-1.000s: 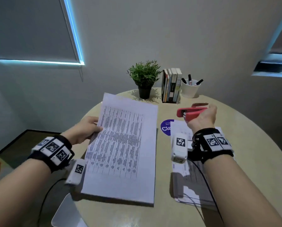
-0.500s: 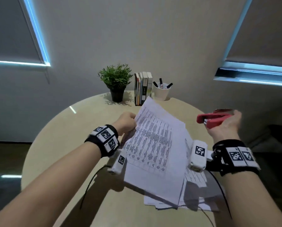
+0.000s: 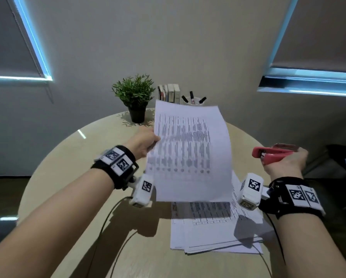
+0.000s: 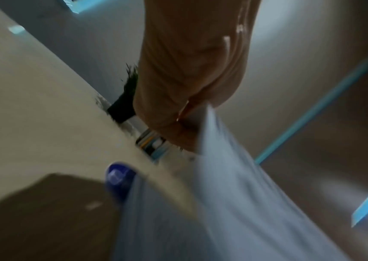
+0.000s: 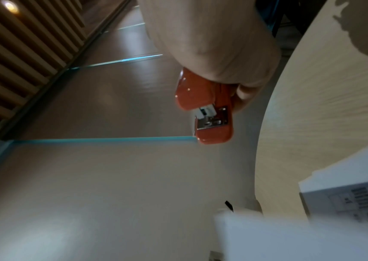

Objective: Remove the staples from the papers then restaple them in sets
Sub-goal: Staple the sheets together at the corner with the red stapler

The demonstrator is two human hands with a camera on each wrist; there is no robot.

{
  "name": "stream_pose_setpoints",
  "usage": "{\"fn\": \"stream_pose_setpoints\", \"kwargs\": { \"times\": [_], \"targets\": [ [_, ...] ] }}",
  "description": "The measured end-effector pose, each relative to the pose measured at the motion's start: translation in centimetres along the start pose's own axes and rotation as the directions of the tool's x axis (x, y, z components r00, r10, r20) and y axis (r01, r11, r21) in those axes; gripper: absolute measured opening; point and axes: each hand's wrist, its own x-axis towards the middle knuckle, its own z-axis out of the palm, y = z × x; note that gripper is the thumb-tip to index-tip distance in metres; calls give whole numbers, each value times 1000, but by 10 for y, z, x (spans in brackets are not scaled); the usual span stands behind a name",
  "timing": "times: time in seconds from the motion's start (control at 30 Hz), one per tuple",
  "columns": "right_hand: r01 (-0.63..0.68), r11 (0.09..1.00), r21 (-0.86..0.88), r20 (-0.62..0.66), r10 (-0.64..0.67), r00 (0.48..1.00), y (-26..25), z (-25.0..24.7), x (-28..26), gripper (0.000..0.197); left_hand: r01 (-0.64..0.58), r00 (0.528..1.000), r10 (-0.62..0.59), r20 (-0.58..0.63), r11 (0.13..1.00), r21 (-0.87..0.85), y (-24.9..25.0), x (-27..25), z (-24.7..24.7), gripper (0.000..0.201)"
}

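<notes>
My left hand [image 3: 146, 141] pinches the left edge of a printed set of papers [image 3: 190, 153] and holds it upright above the round table [image 3: 71, 157]. In the left wrist view the hand [image 4: 185, 98] grips that paper set [image 4: 223, 203], which shows blurred. My right hand [image 3: 286, 163] holds a red stapler [image 3: 268, 154] in the air to the right of the raised papers, its mouth pointing left. The right wrist view shows the stapler [image 5: 207, 113] with its metal anvil exposed. A stack of more printed sheets [image 3: 214, 227] lies on the table under the raised set.
At the table's far edge stand a potted plant [image 3: 135, 97], a row of books [image 3: 169, 92] and a white cup of pens [image 3: 194, 100]. A blue round sticker [image 4: 119, 178] lies on the tabletop. Cables run from both wrist cameras. Dark floor surrounds the table.
My left hand has lifted the paper set off the table and swung it right and upright over the stack. The right hand with the stapler moved outward to the right.
</notes>
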Motion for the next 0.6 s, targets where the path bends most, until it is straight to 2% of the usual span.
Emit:
{"fn": "stream_pose_setpoints", "kwargs": {
  "times": [0.1,0.17,0.27,0.37,0.43,0.5,0.6],
  "targets": [
    [36,999,0,-10,-36,999,-1,-2,-1,31,76,997,-76,-6,975,207,-46,1,30,22],
    [65,997,-36,-42,-67,997,1,-4,2,26,132,991,-134,-18,938,322,-76,2,46,22],
    [57,990,-126,-73,-67,995,9,-12,15,15,142,990,-127,-67,926,349,-100,8,58,9],
    [23,957,-288,-39,-35,999,19,-15,20,14,111,994,-97,-57,903,416,-98,11,61,14],
    [27,899,-436,-25,-42,999,29,-15,21,11,82,997,-76,-32,881,466,-94,11,63,11],
    [34,823,-567,0,-41,999,38,-16,15,17,57,998,-53,-23,857,512,-92,10,64,11],
    [108,668,-736,69,-84,994,46,-22,10,18,37,999,-38,-11,803,595,-94,9,58,12]
  ]
}}
